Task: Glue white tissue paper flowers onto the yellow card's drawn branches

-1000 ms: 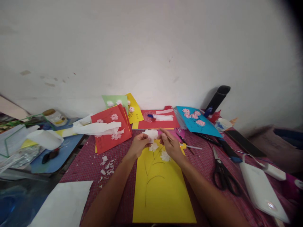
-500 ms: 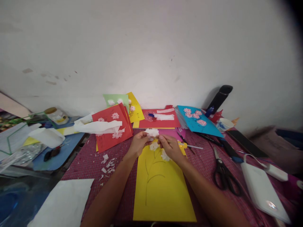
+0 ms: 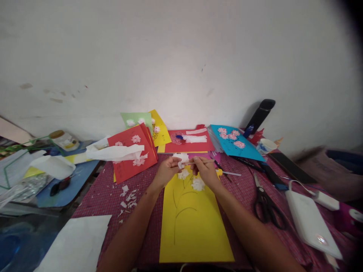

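Note:
Over the far end of a yellow paper sheet, my left hand pinches a piece of white tissue paper. My right hand grips a thin wooden stick, which lies level with its left end at the tissue. Fingers hide part of the tissue and of the stick. Pencil-like stem lines curve across the yellow sheet. Two white tissue flowers, one under my hands and another by my right wrist, sit near the tops of the lines.
Tissue scraps and a white sheet lie left. Black-handled scissors and a white power bank lie right. Red cards and a blue card with pink flowers stand near the wall. A paper cup stands back right.
My right hand has turned, and the stick now shows level across its fingers. The tissue in my left hand hangs differently. The whole view has shifted slightly.

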`<state>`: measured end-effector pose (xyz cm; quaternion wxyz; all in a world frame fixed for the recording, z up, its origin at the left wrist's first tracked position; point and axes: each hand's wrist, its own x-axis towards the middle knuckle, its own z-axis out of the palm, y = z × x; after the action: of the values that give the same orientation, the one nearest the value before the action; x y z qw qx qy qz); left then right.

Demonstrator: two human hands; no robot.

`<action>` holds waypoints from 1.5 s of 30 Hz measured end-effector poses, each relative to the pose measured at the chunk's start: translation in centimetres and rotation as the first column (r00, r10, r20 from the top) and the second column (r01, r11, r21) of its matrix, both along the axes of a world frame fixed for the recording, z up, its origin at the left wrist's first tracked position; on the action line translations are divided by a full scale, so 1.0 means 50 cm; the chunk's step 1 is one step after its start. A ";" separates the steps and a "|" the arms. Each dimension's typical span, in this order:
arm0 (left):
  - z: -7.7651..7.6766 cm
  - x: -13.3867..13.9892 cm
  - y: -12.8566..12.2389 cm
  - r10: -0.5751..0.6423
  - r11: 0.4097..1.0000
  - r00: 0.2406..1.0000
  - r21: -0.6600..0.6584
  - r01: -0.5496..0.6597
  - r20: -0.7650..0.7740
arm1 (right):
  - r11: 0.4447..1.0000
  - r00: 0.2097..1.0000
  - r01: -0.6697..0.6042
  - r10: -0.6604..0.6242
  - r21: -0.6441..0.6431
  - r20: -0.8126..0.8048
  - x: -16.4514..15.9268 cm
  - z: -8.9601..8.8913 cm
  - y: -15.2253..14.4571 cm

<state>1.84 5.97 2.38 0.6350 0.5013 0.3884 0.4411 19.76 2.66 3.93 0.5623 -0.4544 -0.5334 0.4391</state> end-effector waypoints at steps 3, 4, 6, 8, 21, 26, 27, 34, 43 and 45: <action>-0.001 -0.001 -0.004 -0.004 0.987 0.980 0.154 0.036 -0.199 | 0.995 0.994 -0.051 0.042 -0.088 -0.101 0.006 -0.006 0.010; 0.000 -0.004 -0.005 0.004 0.975 0.960 0.214 0.058 -0.281 | 0.992 0.991 -0.071 0.058 -0.108 -0.122 0.008 -0.009 0.013; 0.006 -0.010 -0.010 0.029 0.935 0.902 0.330 0.128 -0.431 | 0.984 0.983 -0.119 0.097 -0.136 -0.154 0.011 -0.013 0.017; 0.017 -0.017 -0.015 0.055 0.885 0.839 0.416 0.210 -0.541 | 0.975 0.973 -0.175 0.151 -0.137 -0.174 0.016 -0.013 0.019; 0.041 -0.028 -0.028 -0.027 0.725 0.672 0.448 0.523 -0.740 | 0.972 0.962 -0.233 0.236 -0.040 0.137 0.033 0.000 0.012; 0.022 -0.031 -0.020 0.011 0.687 0.622 0.458 0.565 -0.783 | 0.963 0.929 -0.254 0.268 -0.087 0.254 0.025 -0.015 0.012; 0.020 -0.029 -0.020 0.008 0.695 0.625 0.453 0.558 -0.781 | 0.963 0.925 -0.255 0.269 -0.087 0.267 0.026 -0.016 0.012; 0.022 -0.012 -0.030 -0.016 0.729 0.640 0.429 0.534 -0.768 | 0.950 0.896 -0.282 0.311 -0.135 0.318 0.039 -0.011 0.014; 0.014 -0.020 -0.026 0.117 0.714 0.485 0.413 0.566 -0.867 | 0.948 0.854 -0.297 0.316 -0.111 0.412 0.037 -0.040 0.022; 0.011 -0.019 -0.027 0.136 0.717 0.474 0.417 0.559 -0.870 | 0.946 0.858 -0.302 0.323 -0.116 0.400 0.036 -0.044 0.024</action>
<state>0.90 4.62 2.91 0.1888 0.8864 0.3958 0.1482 21.58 3.87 1.75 0.3463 -0.4581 -0.6959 0.4312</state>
